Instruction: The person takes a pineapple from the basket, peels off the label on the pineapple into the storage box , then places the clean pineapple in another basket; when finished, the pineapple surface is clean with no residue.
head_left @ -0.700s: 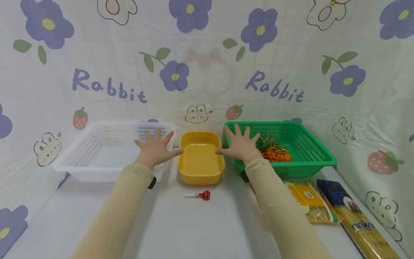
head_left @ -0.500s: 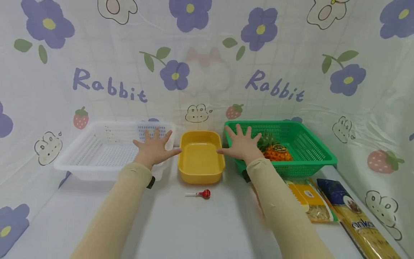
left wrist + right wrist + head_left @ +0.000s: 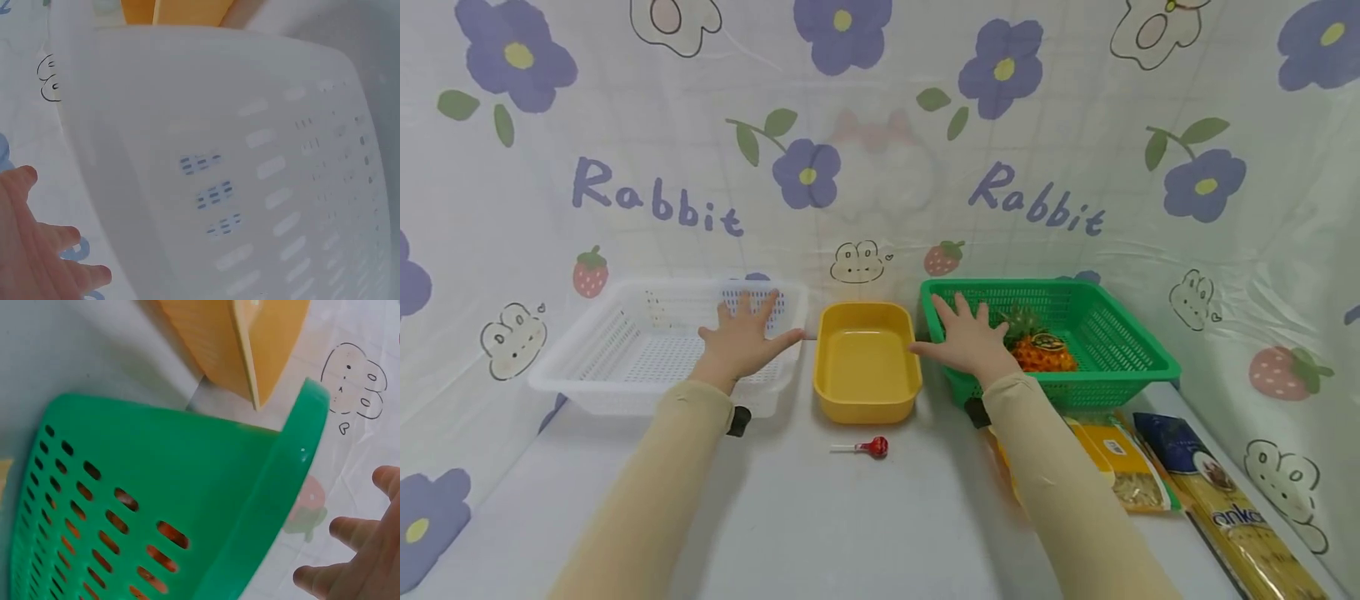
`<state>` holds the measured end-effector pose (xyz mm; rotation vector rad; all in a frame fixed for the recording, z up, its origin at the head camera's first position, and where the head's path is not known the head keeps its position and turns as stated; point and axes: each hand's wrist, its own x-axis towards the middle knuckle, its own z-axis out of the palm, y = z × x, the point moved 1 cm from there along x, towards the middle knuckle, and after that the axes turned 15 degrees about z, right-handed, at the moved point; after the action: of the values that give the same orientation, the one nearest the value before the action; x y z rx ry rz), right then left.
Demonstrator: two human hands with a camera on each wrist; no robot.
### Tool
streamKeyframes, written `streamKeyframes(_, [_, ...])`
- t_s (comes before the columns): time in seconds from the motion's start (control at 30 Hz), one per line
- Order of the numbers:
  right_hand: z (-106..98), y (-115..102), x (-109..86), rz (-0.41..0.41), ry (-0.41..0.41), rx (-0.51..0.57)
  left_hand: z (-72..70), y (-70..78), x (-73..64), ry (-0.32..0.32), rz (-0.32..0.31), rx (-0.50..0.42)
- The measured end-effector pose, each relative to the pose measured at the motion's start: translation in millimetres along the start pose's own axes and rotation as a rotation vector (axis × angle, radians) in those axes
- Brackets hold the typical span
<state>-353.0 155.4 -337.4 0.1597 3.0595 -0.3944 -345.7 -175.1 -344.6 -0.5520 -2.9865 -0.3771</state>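
Fingers spread, my left hand (image 3: 739, 340) hovers over the right part of a white slotted basket (image 3: 587, 390) and holds nothing. My right hand (image 3: 970, 340), also spread and holding nothing, is above the left end of a green slotted basket (image 3: 1138, 350). Inside that basket lies a pineapple (image 3: 1041, 354), partly hidden by the hand. Between the two hands stands a yellow tub (image 3: 867, 412). In front of the tub a red lollipop (image 3: 877, 447) lies on the table, its stick pointing left. Both wrist views show fingertips apart from the basket walls.
Right of my right forearm lie a yellow and orange food packet (image 3: 1112, 454), partly covered by the sleeve, and a long pasta bag (image 3: 1232, 508) with a blue top. A patterned curtain (image 3: 880, 167) hangs behind the baskets. The white table (image 3: 850, 533) extends toward me.
My left hand has moved left, away from the yellow tub. My right hand has shifted slightly right. Both keep their fingers spread, and the objects stay in place.
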Motion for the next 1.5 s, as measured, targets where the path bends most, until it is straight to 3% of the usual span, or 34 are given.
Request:
streamKeyframes(0.2, [1, 9, -7.0, -0.018, -0.001, 0.094, -4.2, -2.7, -9.2, 0.08, 0.007, -0.059])
streamKeyframes(0.53, [1, 22, -13.2, -0.029, 0.045, 0.284, -15.0, -1.2, -28.0, 0.279, 0.092, -0.155])
streamKeyframes(0.67, [0, 27, -16.1, -0.022, 0.04, 0.335, -19.2, -1.0, -38.9, 0.354, 0.087, -0.258])
streamKeyframes(0.9, [-1, 36, -21.5, 0.017, 0.031, 0.481, -19.4, -5.2, -63.8, 0.569, 0.082, -0.451])
streamKeyframes(1.1, [-3, 41, -27.5, 0.03, 0.022, 0.644, -14.9, -6.0, -90.3, 0.72, -0.007, -0.69])
streamKeyframes(1.27, [-4, 44, -33.7, 0.036, 0.024, 0.702, -9.1, -5.7, -111.7, 0.82, -0.125, -0.864])
streamKeyframes(1.37, [-5, 47, -36.5, 0.037, 0.017, 0.733, -3.3, -10.6, -122.8, 0.894, -0.22, -0.934])
streamKeyframes(1.5, [-5, 53, -37.5, 0.034, 0.013, 0.782, 5.2, -22.4, -134.7, 0.994, -0.402, -1.009])
